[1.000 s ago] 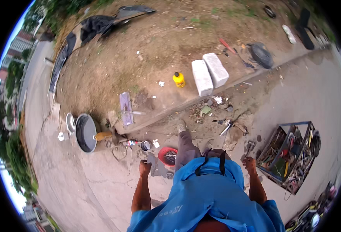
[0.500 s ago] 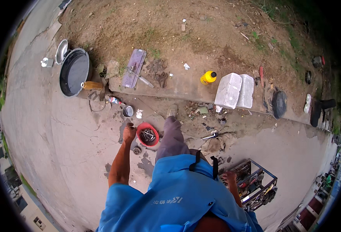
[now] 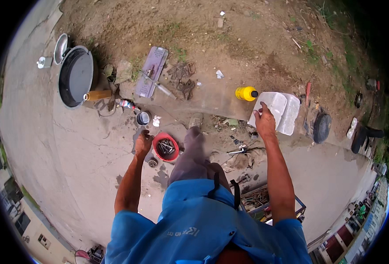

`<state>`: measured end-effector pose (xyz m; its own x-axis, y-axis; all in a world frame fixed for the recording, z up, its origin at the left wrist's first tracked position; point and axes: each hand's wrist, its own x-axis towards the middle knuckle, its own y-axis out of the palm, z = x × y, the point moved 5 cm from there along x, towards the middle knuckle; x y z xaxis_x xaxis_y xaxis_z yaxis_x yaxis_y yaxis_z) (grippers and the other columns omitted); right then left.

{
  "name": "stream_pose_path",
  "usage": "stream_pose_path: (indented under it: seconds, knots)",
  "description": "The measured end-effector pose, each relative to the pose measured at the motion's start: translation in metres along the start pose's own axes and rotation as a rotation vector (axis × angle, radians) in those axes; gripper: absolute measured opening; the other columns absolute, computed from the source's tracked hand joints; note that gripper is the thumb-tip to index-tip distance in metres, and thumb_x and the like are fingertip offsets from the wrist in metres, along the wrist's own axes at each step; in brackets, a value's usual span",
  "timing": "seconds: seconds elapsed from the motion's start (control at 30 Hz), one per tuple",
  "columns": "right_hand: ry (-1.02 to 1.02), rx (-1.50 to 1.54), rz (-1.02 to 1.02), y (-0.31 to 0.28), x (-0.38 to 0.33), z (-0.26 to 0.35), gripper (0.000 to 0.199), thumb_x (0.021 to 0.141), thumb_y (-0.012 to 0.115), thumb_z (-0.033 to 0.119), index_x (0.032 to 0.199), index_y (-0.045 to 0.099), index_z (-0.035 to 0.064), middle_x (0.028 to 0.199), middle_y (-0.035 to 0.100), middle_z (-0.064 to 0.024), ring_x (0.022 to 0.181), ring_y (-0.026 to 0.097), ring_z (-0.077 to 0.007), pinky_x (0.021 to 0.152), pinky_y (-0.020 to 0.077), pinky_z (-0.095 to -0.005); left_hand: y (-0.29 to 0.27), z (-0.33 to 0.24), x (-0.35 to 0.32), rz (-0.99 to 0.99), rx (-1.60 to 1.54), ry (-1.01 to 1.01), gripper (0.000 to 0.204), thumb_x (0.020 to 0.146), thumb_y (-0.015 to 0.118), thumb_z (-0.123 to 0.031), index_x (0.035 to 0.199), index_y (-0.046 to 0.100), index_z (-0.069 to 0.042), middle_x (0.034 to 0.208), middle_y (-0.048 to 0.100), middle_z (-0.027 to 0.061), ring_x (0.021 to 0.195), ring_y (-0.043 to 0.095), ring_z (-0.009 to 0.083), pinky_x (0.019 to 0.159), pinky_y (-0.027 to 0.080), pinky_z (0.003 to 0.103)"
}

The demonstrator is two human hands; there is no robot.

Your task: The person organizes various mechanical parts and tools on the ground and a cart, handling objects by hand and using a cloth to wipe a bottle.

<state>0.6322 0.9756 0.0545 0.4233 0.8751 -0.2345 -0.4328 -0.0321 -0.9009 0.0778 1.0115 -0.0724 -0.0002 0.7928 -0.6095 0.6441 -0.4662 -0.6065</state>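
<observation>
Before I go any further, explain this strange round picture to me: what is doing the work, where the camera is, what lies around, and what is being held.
There is no machine here: a person in a blue top works with two bare hands. A wide fisheye camera on the head looks down, so edges curve and corners go black.

The left hand is beside a red bowl of metal parts; its fingers are curled, and I can't tell whether they hold something small. The right hand appears in front of two white blocks; I see nothing held in it and can't tell whether it touches them.

Also on the ground are a yellow bottle, a dark round basin and a purple perforated panel.
</observation>
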Motion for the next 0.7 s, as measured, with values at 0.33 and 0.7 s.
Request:
stream_pose_path:
  seconds: [0.33,0.7]
  knots:
    - [-0.066,-0.480,0.207,0.052,0.073,-0.014,0.033,0.090,0.065,0.016,0.116,0.048,0.0039,0.104,0.060,-0.0223,0.090,0.065,-0.0410,0.074,0.0553,-0.0469,-0.200,0.005,0.087,-0.814,-0.074,-0.156,0.073,0.078,0.078,-0.031,0.130,0.044,0.006,0.114,0.060,0.0254,0.105,0.060,0.0383,0.090,0.047,0.043]
    - [-0.093,-0.527,0.243,0.067,0.099,-0.009,0.031,0.094,0.056,0.027,0.096,0.056,-0.0043,0.082,0.065,-0.0199,0.074,0.068,-0.0366,0.068,0.0563,-0.0435,-0.319,0.137,0.252,-0.733,0.279,-0.113,0.069,0.077,0.081,-0.036,0.128,0.054,0.002,0.121,0.061,0.0259,0.109,0.059,0.0373,0.092,0.048,0.044]
